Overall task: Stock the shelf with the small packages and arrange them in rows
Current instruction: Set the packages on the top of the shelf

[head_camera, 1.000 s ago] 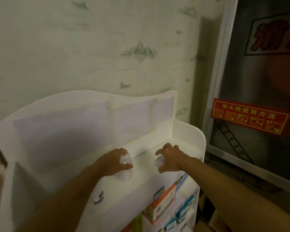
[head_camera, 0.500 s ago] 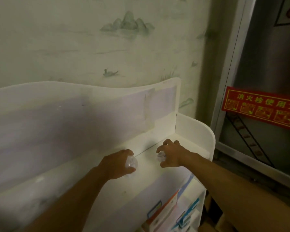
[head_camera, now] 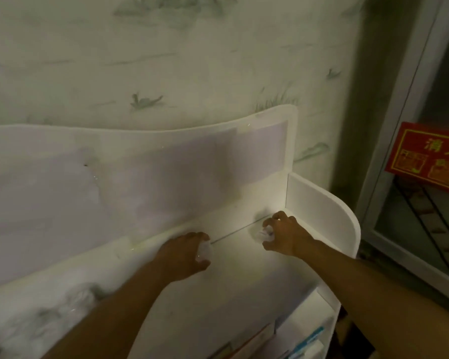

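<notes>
My left hand (head_camera: 182, 257) grips a small clear-wrapped package (head_camera: 204, 251) low over the top board of the white shelf (head_camera: 246, 278), close to its back panel. My right hand (head_camera: 285, 235) is closed on a second small clear package (head_camera: 262, 235) near the back right corner, beside the shelf's right side wall (head_camera: 327, 216). Each package is mostly hidden by fingers. Whether they touch the board I cannot tell.
More clear wrapped packages (head_camera: 49, 317) lie blurred at the shelf's left end. Boxed goods (head_camera: 303, 340) stand on a lower tier at bottom right. A wallpapered wall rises behind the shelf. A metal-framed cabinet with a red sign (head_camera: 428, 156) stands to the right.
Both hands have moved back and right along the top board toward the back panel and right corner, each keeping its package. The view has shifted closer and downward.
</notes>
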Available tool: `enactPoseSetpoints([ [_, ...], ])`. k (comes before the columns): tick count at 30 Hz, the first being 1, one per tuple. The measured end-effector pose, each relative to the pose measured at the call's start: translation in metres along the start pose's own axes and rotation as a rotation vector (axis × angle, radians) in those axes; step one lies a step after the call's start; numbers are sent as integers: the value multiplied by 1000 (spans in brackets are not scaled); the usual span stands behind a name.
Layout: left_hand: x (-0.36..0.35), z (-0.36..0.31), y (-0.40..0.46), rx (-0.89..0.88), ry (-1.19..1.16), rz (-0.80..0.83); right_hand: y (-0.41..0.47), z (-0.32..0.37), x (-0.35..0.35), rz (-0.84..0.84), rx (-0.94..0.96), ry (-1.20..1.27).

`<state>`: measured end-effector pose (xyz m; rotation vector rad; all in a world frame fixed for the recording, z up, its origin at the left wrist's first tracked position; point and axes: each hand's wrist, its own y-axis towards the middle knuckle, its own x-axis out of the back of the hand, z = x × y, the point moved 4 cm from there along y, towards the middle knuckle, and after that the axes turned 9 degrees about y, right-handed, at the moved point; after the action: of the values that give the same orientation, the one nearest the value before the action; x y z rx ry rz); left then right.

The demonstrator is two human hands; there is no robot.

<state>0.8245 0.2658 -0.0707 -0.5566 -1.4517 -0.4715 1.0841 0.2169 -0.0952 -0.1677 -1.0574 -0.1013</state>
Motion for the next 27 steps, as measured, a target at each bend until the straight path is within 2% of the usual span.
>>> enactPoseSetpoints([
  [8,1,5,0,-88,46,8,33,-18,-10,24,-8,-30],
  [14,5,10,-7,-51,136,-24,29,-19,-10,114,-18,-244],
  [17,21,12,-16,-23,84,12,25,-10,13,116,-3,-310],
  [21,55,25,-40,10,123,28,25,25,53,120,14,-185],
  [27,104,72,-103,123,148,35,13,133,75,87,286,-123],
])
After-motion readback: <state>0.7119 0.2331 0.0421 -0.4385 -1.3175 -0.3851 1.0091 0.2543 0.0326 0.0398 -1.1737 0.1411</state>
